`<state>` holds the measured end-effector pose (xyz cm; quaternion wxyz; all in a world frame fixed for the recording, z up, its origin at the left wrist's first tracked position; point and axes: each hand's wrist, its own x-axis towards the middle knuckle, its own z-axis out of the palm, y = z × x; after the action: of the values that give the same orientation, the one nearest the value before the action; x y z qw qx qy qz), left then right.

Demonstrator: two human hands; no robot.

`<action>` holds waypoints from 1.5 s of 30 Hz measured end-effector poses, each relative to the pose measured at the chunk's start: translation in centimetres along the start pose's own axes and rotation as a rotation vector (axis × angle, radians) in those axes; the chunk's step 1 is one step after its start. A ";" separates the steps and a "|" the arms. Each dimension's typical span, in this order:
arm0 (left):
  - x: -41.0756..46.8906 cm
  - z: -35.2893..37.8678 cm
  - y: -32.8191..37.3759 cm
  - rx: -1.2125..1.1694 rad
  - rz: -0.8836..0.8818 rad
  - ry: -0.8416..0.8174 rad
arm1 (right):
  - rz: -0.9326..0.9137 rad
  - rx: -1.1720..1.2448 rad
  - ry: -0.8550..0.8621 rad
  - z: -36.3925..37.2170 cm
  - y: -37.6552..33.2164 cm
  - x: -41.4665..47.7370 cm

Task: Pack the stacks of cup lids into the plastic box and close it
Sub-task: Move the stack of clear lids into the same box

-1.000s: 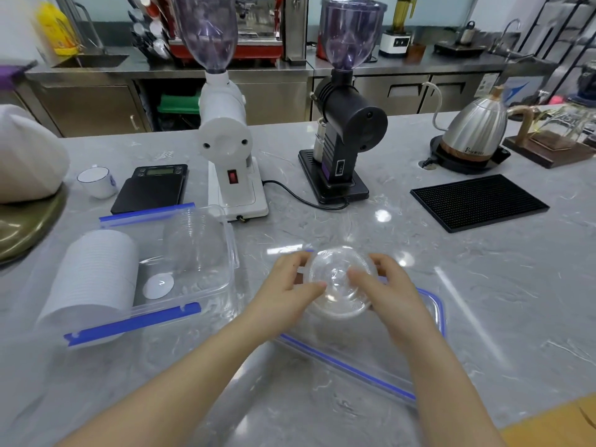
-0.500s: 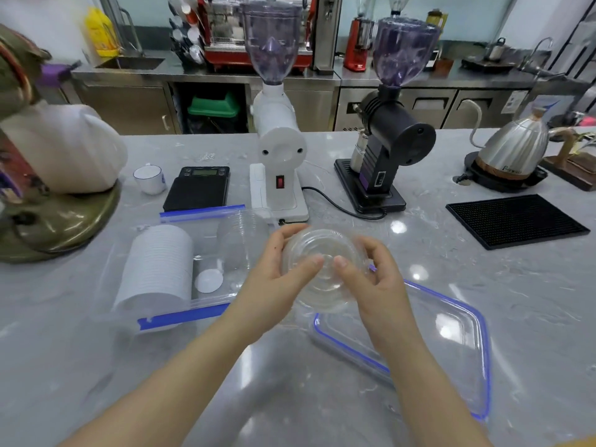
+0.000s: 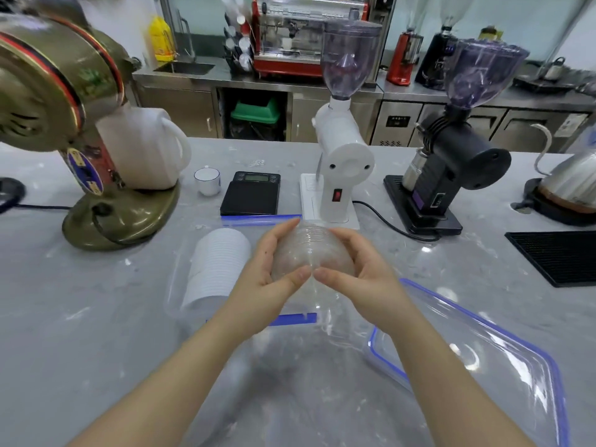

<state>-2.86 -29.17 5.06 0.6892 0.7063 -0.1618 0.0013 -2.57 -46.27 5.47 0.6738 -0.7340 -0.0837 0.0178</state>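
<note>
Meanwhile both hands, left hand and right hand, clasp clear lids over the plastic box holding white lids.

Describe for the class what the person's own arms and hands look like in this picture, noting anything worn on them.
Both forearms are bare: no sleeves reach into view. The left hand and the right hand wear no gloves, rings, watch or bracelet that the picture shows. The fingernails look short and unpainted. No markings show on either arm.
</note>
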 end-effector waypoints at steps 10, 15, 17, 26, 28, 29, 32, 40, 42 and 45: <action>4.6 -2.6 -2.2 -0.104 -0.278 0.220 | -0.082 -0.724 -0.058 0.3 1.8 3.6; 6.3 -0.9 -4.3 -0.142 -0.402 0.324 | -0.100 -0.942 -0.085 1.5 3.2 4.1; 6.6 -0.4 -5.1 -0.114 -0.463 0.335 | -0.101 -0.976 -0.093 1.6 3.5 4.3; 7.6 0.0 -6.7 -0.351 -0.709 0.268 | -0.126 -1.094 -0.113 1.9 3.7 5.1; 7.6 -0.1 -7.0 -0.394 -0.707 0.234 | -0.115 -1.072 -0.136 1.8 3.7 5.1; 7.6 0.0 -7.2 -0.404 -0.702 0.228 | -0.105 -1.077 -0.167 1.8 3.7 5.3; 7.7 0.1 -7.0 -0.416 -0.724 0.246 | -0.073 -1.196 -0.238 1.9 4.0 5.8; 7.4 0.0 -6.6 -0.370 -0.723 0.199 | -0.093 -1.301 -0.175 2.3 5.0 6.2; 7.3 0.1 -6.4 -0.355 -0.695 0.194 | -0.087 -1.272 -0.190 2.2 4.9 6.2; 6.8 0.1 -5.2 -0.309 -0.682 0.187 | -0.078 -1.186 -0.225 1.9 4.5 6.1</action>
<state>4.77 -30.87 1.48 0.7600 0.6044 0.1477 -0.1880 3.58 -43.90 1.37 0.1367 -0.9745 -0.1769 0.0211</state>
